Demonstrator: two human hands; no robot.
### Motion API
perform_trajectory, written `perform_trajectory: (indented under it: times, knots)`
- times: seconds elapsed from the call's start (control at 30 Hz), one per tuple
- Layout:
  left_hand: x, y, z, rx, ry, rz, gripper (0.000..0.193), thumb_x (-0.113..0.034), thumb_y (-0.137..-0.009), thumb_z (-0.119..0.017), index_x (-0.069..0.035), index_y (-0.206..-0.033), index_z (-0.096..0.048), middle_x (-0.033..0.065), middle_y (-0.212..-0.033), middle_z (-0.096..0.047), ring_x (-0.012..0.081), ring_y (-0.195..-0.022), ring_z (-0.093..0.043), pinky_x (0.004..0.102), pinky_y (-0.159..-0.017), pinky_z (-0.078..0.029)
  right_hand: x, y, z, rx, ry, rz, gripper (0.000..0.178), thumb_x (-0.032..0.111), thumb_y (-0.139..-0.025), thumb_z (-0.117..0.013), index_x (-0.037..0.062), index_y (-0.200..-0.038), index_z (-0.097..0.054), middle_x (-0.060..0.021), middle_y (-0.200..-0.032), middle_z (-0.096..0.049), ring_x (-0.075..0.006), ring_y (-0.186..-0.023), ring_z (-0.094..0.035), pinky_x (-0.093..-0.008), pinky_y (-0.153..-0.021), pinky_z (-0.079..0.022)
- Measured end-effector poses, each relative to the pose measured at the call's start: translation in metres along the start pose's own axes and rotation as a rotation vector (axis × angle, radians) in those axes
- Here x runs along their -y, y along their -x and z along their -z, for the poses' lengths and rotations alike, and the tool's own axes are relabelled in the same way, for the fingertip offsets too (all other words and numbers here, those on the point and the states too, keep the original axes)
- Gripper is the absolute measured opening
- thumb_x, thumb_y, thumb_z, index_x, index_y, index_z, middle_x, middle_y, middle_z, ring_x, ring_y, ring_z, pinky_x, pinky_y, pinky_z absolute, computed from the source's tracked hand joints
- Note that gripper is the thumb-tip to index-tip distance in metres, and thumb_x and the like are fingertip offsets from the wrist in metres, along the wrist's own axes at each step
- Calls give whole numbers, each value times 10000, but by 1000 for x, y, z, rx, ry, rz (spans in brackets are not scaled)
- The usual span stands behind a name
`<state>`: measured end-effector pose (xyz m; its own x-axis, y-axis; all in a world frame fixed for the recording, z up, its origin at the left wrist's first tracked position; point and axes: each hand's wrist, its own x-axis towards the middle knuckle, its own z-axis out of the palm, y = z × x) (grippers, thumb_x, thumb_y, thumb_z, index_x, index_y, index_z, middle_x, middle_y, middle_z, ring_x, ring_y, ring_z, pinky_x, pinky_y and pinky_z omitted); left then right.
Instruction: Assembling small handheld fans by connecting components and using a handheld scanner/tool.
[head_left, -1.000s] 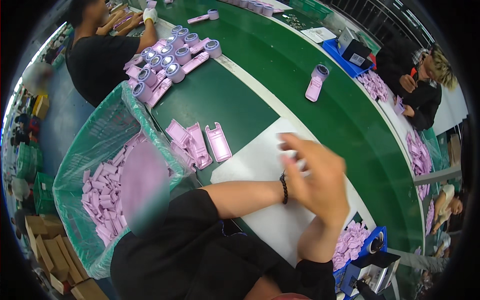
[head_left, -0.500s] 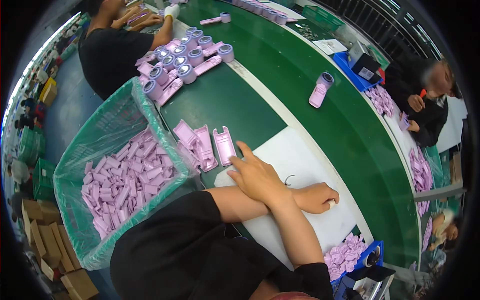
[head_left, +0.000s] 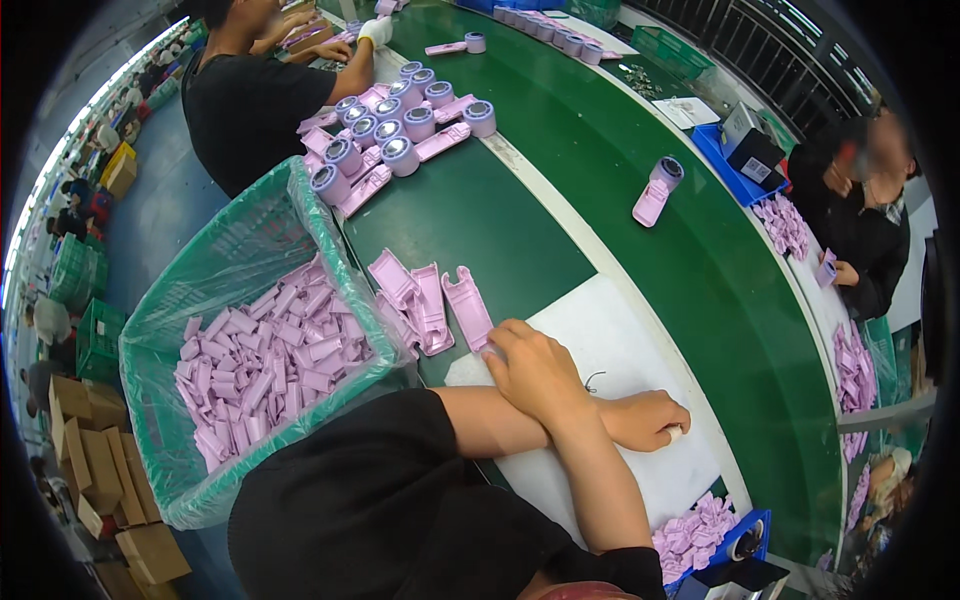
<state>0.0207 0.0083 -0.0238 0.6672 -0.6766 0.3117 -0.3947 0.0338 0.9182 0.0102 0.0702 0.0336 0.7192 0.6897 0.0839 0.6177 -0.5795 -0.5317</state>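
My forearms are crossed, the right one lying over the left. My right hand (head_left: pixel 542 372) reaches to the near end of a pink plastic shell (head_left: pixel 467 308), its fingers bent and closed over that end. Beside that shell, more pink plastic shells (head_left: pixel 430 312) lie in a loose group. My left hand (head_left: pixel 648 420) rests on the white sheet (head_left: pixel 635 345), fingers curled in, with something white at a fingertip. Whatever it may hold is hidden. A thin dark wire (head_left: pixel 594 383) shows between my hands on the sheet.
A green crate (head_left: pixel 150 400), lined with clear plastic, holds many pink parts at left. Lilac round-headed handheld units (head_left: pixel 400 153) crowd the table's far end. One unit (head_left: pixel 657 192) lies on the green belt (head_left: pixel 740 330). Pink pieces (head_left: pixel 695 530) fill a blue bin. Co-workers sit far left and right.
My right hand has closed from spread fingers onto the pink shell's near end, and the shell has turned slightly. My left hand stays curled. The whole view has shifted a little.
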Motion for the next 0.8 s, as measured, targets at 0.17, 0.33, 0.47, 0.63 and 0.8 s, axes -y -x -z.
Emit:
perform_trajectory:
  times: [0.17,0.33,0.47,0.63,0.8]
  knots:
    - [0,2,4,2,14,6,230,-9,-782,-510,4,-964,-650,134,-801,-673,308,-709,-595,383,-685,-492,1,-5,4,194,35,-53,299,178,-920,-555,46,-1176,-634,-130,-1286,-580,-374,-915,-646,-433,-832,-521]
    - [-6,2,4,30,-59,6,236,-12,-782,-513,0,-975,-649,143,-831,-679,332,-772,-608,398,-733,-498,8,-1,4,55,21,-101,302,197,-901,-588,69,-1172,-624,-166,-1210,-562,-368,-864,-635,-446,-761,-539]
    - [1,-1,-5,31,-71,-10,243,-16,-781,-522,-6,-987,-650,151,-869,-684,352,-831,-617,413,-772,-499,1,6,3,60,90,-4,314,212,-942,-552,92,-1229,-596,-114,-1350,-504,-329,-1045,-596,-411,-857,-522]
    - [-6,1,7,28,-92,-20,272,-5,-795,-536,22,-1040,-652,151,-983,-712,352,-839,-649,397,-799,-513,-1,0,-7,107,45,32,255,187,-950,-534,92,-1168,-626,-108,-1271,-544,-320,-1026,-578,-390,-865,-515]
    - [-7,-4,8,41,-98,-42,270,3,-817,-566,18,-1072,-653,158,-961,-710,310,-775,-645,365,-725,-514,-13,2,-17,-16,31,46,187,165,-938,-527,58,-1017,-658,-86,-1123,-600,-300,-952,-582,-385,-824,-519]
